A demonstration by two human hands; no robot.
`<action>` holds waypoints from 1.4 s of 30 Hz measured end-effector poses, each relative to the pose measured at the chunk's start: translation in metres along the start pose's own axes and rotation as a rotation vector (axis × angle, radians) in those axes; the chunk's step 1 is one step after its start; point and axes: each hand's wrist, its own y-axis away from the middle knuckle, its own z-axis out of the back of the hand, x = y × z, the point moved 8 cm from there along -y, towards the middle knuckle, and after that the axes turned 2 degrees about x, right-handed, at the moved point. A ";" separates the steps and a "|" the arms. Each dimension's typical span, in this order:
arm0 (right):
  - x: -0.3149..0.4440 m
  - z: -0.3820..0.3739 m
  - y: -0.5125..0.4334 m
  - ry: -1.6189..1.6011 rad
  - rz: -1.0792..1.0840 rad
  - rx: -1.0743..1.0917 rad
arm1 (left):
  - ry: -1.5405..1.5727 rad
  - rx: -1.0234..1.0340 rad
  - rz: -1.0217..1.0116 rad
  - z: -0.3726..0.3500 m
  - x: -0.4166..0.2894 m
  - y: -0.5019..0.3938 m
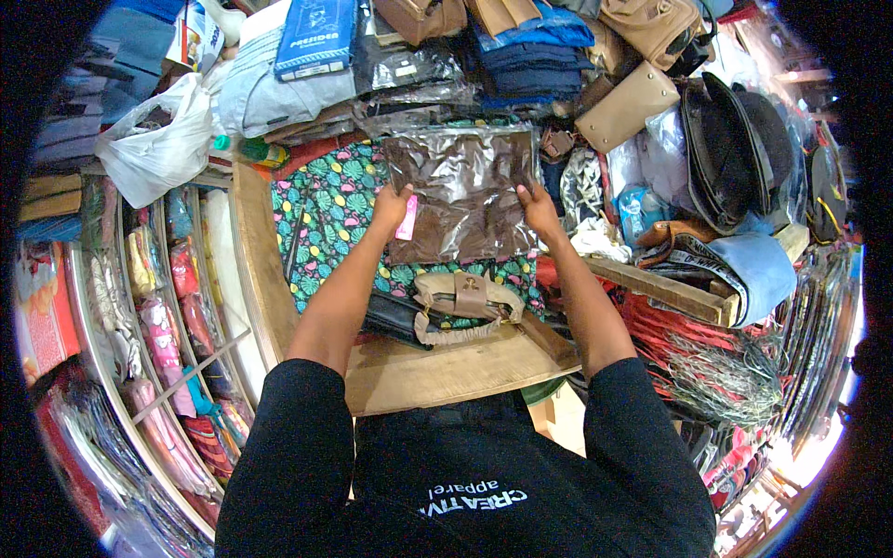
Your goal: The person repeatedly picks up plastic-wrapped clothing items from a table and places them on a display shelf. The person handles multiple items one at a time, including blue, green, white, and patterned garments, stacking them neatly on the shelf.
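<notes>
Between my two hands lies a folded brown garment in a clear plastic bag (457, 195), its glossy film creased. My left hand (394, 208) grips the bag's left edge, beside a pink tag (407, 217). My right hand (538, 208) holds the opposite edge, with the thumb on top of the film. Under the bag spreads a dark cloth printed with flamingos and leaves (328, 209). Nearer to me, a beige handbag with a ruched handle (464, 296) rests beside a black bag or case (398, 317), partly hidden.
A wooden table edge (446, 373) runs before me. Behind are a blue box (317, 35), folded dark blue clothes (534, 66) and a tan wallet (626, 106). A white plastic bag (164, 143) is at left; black hats or bags (722, 153) and folded jeans (760, 275) are at right.
</notes>
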 end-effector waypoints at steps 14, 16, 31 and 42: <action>0.090 -0.057 0.053 0.003 0.108 -0.026 | 0.253 -0.020 0.011 0.090 0.012 0.077; 0.104 -0.068 0.063 0.071 0.106 -0.043 | 0.270 0.006 0.028 0.112 0.016 0.092; 0.367 -0.241 0.144 -0.226 0.356 0.246 | 0.553 -0.277 -0.217 0.422 -0.023 0.248; 0.576 -0.440 0.264 -0.339 0.368 0.691 | 0.669 -0.577 -0.233 0.676 -0.008 0.482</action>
